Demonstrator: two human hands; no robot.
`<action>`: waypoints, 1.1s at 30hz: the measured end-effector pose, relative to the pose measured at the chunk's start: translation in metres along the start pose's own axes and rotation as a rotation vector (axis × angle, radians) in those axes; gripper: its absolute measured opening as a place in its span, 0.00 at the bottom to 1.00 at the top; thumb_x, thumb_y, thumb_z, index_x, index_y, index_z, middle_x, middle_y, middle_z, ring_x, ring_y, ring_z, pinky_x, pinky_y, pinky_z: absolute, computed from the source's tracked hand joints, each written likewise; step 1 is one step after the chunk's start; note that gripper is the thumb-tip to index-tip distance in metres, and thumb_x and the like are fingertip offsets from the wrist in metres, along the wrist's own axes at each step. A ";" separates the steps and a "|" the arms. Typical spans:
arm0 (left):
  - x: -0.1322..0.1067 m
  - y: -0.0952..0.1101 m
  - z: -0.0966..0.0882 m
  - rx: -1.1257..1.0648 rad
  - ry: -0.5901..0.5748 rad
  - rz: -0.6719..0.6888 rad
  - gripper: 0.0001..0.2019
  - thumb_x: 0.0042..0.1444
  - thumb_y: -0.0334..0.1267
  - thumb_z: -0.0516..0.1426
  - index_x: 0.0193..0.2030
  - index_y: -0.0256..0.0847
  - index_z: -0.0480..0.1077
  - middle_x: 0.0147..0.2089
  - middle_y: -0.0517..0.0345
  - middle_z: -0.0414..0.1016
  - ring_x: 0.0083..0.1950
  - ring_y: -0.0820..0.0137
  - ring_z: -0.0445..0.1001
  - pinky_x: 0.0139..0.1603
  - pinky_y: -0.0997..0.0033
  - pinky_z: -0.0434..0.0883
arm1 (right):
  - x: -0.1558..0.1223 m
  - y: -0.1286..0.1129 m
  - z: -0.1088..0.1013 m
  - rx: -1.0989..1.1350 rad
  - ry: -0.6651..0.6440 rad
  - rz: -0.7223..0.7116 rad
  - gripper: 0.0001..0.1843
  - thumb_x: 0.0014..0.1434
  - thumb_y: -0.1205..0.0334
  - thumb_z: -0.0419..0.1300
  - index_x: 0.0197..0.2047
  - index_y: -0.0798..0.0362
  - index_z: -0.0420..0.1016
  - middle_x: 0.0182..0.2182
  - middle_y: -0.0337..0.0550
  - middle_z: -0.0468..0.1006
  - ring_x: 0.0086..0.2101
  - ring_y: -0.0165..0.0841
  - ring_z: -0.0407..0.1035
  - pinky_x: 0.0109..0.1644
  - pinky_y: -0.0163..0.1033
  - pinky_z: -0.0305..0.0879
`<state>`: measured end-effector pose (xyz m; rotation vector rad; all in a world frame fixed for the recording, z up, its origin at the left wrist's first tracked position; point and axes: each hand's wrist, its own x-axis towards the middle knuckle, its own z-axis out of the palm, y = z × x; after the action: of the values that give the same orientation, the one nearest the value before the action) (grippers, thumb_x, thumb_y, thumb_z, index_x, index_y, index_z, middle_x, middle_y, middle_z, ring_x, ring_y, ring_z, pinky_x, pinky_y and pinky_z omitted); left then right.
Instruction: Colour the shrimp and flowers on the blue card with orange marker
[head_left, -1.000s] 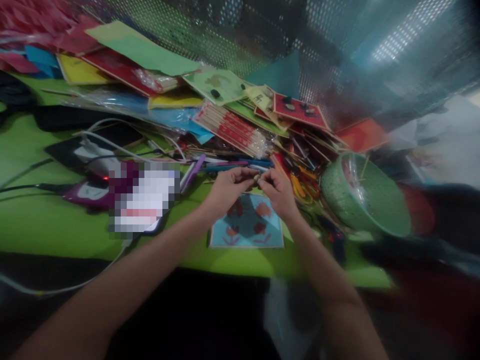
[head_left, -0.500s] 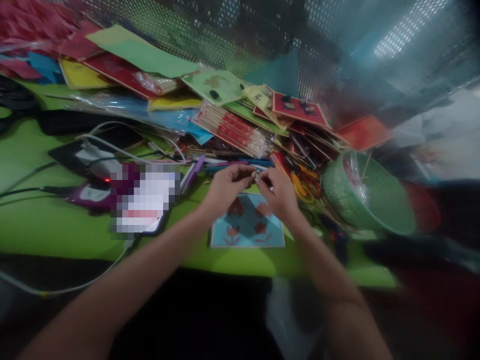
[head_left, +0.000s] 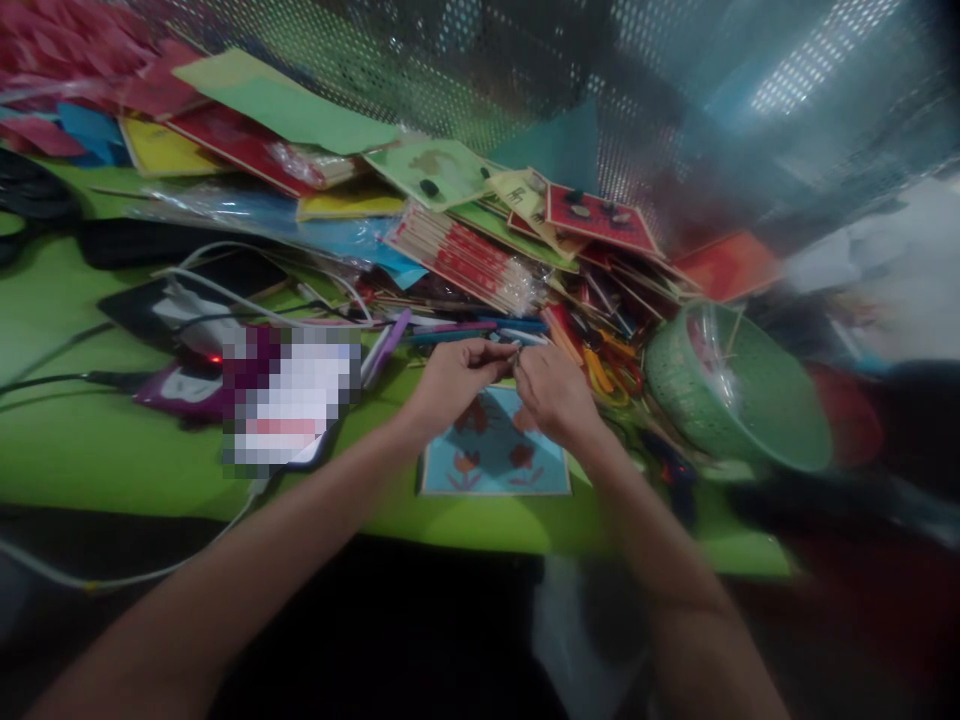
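My left hand (head_left: pixel 450 380) and my right hand (head_left: pixel 555 392) meet fingertip to fingertip just above a blue card (head_left: pixel 493 462) with red flower shapes on it. Both hands are closed in a pinch on a small pale thing (head_left: pixel 514 351) between them, too small to name. The card lies flat on the green table (head_left: pixel 90 450), near its front edge. Pens and markers (head_left: pixel 465 330) lie just beyond my fingers.
A heap of coloured cards and a packet of sticks (head_left: pixel 465 255) fills the back of the table. A green bowl (head_left: pixel 735 395) stands at the right beside scissors (head_left: pixel 611 370). Phones and cables (head_left: pixel 195 310) lie at the left. Mesh panels stand behind.
My right hand has dropped slightly and closed in on my left; the small pale thing between the fingers shows less than half a second ago.
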<state>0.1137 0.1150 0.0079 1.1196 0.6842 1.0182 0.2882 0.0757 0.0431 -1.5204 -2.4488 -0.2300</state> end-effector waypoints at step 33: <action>0.000 -0.002 -0.004 0.242 0.032 0.099 0.07 0.54 0.38 0.66 0.40 0.43 0.84 0.40 0.56 0.85 0.45 0.62 0.82 0.53 0.62 0.77 | -0.003 -0.003 0.013 -0.017 -0.055 0.038 0.16 0.73 0.65 0.45 0.38 0.52 0.70 0.35 0.52 0.77 0.37 0.43 0.67 0.42 0.46 0.56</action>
<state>0.1104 0.1161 0.0051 1.3607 0.7996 1.0584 0.2848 0.0749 0.0300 -1.5990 -2.4636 -0.2043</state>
